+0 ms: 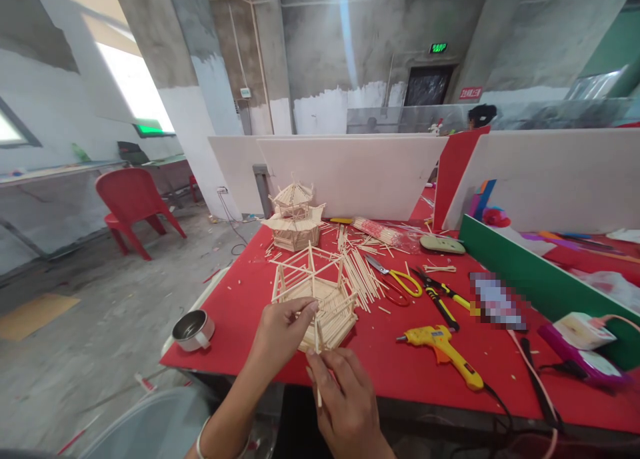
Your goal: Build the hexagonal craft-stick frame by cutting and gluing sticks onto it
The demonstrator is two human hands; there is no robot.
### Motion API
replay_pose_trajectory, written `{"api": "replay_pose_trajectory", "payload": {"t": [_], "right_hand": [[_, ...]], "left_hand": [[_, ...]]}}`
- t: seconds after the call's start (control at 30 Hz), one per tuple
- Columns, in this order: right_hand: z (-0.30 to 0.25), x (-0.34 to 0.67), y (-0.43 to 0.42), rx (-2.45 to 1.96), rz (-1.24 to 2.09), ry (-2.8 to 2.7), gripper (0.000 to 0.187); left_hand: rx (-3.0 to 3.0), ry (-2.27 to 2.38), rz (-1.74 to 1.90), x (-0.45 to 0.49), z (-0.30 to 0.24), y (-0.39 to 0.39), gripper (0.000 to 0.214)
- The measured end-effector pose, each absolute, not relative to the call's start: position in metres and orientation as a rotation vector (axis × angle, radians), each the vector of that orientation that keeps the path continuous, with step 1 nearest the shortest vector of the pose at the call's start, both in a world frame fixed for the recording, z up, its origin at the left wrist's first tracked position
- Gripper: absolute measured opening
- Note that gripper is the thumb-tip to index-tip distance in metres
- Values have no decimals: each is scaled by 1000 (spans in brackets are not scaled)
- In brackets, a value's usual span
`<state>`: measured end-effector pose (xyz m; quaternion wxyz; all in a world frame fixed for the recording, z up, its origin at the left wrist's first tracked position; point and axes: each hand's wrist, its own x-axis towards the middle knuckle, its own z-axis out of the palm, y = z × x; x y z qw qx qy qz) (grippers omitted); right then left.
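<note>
While the left hand (287, 327) pinches with thumb and forefinger near the upper part of a thin wooden stick (317, 336), the right hand (349, 396), its fingers curled in, grips lower down, just below the near edge of the frame; whether a second piece lies along this one cannot be told. Neither hand is spread. The stick stands nearly upright in front of one unfinished stick frame (345, 327), a many-sided base with posts and top rails, on the red table (235, 319). Behind that frame stands one roofed pagoda model (294, 238) with two tiers of roof. To the right lie loose sticks (361, 278), too many and too overlapped to count, and one plastic-wrapped bundle (376, 230). Nearer the right side are one pair of scissors (411, 283) with yellow and red handles, one pair of black-and-yellow pliers (441, 306) and one yellow glue gun (443, 348). One metal mug (190, 336) sits at the table's left edge.
</note>
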<state>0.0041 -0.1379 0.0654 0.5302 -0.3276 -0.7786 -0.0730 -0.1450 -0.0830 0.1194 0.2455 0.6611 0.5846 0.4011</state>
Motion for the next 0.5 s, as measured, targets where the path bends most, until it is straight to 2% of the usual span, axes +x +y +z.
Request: {"api": "replay_pose_trajectory", "payload": {"t": [0.5], "right_hand": [[57, 5, -139, -801, -148, -1818, 36]], "left_hand": [[1759, 1570, 1132, -144, 116, -83, 32]]}}
